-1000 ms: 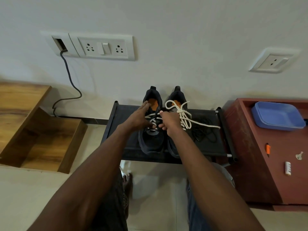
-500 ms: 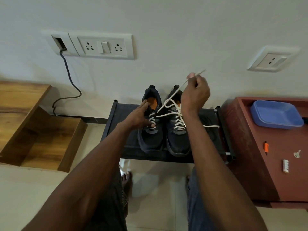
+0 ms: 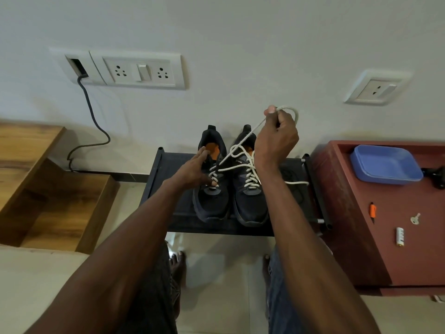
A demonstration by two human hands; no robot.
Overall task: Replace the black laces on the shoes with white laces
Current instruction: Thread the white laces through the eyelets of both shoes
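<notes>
Against a pale plastered wall fitted with white socket plates [image 3: 137,69], a pair of dark mesh running shoes with orange insoles is set side by side on a low black fabric-topped shoe rack [image 3: 166,169]. The right shoe [image 3: 250,203] is already threaded with white cord lace, one loose end trailing across the rack toward a dark red wooden cabinet [image 3: 361,213] that carries a blue plastic tray [image 3: 385,163]. The left shoe [image 3: 210,201] is laced only at its lower eyelets. A white cord lace [image 3: 237,150] is drawn up taut from that shoe by the right hand [image 3: 277,138], whose grip is pinched on the cord between thumb and curled fingers, the spare length looped above the knuckles. The left hand [image 3: 192,171] is laid on the left shoe with fingers extended, pinning it down. The pull is best kept steady and in line with the eyelet, it seems, with the shoe held firmly so that the crossings below are snugged evenly and the rack is not dragged.
</notes>
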